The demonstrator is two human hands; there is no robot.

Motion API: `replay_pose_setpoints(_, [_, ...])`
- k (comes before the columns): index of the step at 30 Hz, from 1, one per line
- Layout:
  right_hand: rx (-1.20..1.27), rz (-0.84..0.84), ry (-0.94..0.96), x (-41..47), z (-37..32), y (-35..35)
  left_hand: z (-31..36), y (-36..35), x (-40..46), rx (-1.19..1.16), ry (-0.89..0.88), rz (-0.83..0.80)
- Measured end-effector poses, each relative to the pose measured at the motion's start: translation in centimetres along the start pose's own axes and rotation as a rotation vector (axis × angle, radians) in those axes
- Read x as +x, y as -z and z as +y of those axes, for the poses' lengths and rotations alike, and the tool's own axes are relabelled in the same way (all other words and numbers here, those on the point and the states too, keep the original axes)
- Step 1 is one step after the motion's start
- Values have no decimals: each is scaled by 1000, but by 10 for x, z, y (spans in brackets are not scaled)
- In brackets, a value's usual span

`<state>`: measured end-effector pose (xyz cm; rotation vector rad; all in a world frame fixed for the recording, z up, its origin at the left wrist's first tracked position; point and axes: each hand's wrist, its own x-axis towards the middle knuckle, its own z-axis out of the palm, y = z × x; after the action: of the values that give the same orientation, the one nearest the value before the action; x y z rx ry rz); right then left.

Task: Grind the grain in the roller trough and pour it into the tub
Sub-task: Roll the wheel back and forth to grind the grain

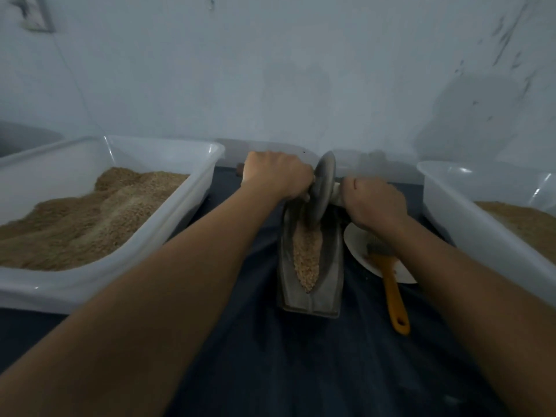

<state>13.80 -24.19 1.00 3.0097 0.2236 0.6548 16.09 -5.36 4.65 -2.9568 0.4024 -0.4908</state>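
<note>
2 hands [278, 173] [373, 203] grip 1 roller wheel [323, 188] between 2 tubs [180, 212] [469, 224].

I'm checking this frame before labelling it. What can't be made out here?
- Head view: the roller wheel's axle handles are covered by the left hand and right hand.
- The trough's far end lies behind the wheel.
- The right tub is cut off by the frame edge.
- The brush's bristles are dim and partly under the right wrist.
</note>
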Motion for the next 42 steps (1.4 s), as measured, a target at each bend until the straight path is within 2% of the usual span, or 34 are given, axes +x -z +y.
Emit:
replay_pose_setpoints(5, [12,201,93,-53,-19,26,-14,-11,-66,-28,-111,116])
replay_pose_setpoints(7, [42,282,104,-77,-32,38,-23,-15,-98,-160,-145,144])
replay_pose_setpoints(9, [7,305,140,-93,-39,43,-26,-11,-119,-276,-146,121])
replay_pose_setpoints(12, [-43,337,140,-95,-41,47,-25,-12,-117,-250,-147,112])
replay_pose_setpoints(15, [-36,299,65,-73,-36,38,-22,-17,-87,-97,-112,142])
replay_pose_setpoints(18, [-121,138,53,-32,-18,22,-15,-23,-39,6,-54,122])
replay_pose_setpoints(19, [-146,103,77,-18,-12,15,-14,-23,-22,-27,-10,88])
replay_pose_setpoints(23, [-13,63,-50,27,-8,9,-19,-30,27,-246,159,-70])
replay_pose_setpoints(27, [-22,70,-49,37,-18,18,-25,-38,17,-268,175,-89])
replay_pose_setpoints(30, [-33,70,-3,17,-23,21,-26,-35,-12,-184,83,-51])
replay_pose_setpoints(33, [28,72,-21,-20,-19,25,-19,-27,-47,-40,-73,142])
replay_pose_setpoints(36, [14,256,-20,-64,-25,31,-17,-24,-74,76,-184,295])
replay_pose_setpoints(38, [-45,332,-15,-86,-30,36,-20,-24,-80,75,-206,298])
replay_pose_setpoints(42, [-44,329,-19,-81,-28,31,-18,-25,-61,53,-190,228])
